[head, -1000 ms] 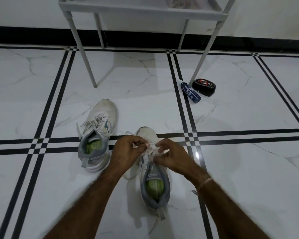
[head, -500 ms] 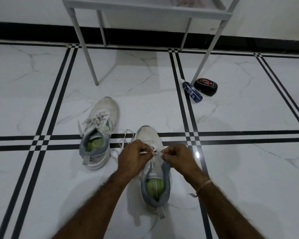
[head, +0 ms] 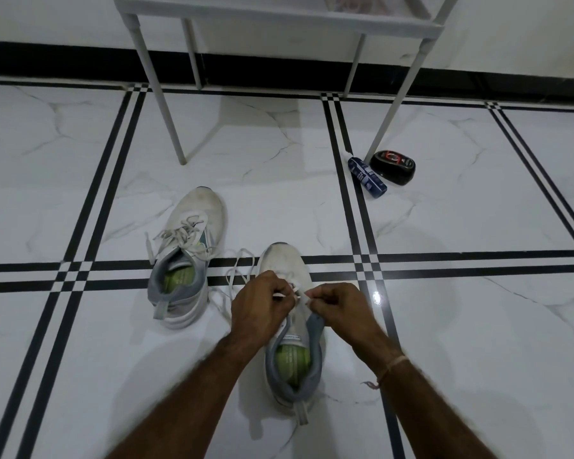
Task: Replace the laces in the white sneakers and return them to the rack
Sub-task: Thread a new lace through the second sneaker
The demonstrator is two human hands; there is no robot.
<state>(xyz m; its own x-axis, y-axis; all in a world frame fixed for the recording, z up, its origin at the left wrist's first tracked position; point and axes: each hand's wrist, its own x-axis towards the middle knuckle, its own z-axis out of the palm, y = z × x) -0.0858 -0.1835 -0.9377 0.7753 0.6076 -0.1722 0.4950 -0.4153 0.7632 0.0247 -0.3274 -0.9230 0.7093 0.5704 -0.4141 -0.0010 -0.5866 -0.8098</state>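
rack (head: pixel 279 15): top cut off | lace (head: pixel 297 294) on near sneaker (head: pixel 284 260): partly hidden under left hand (head: pixel 260 306), right hand (head: pixel 340 308)

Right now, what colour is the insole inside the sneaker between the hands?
The insole is light green; head view.

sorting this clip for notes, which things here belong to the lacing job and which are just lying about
Job in hand:
- near sneaker
- its lace, pinched by the left hand and right hand
- second sneaker, laces in
- rack behind

Just lying about:
- blue bottle
- black oval case, both by a rack leg
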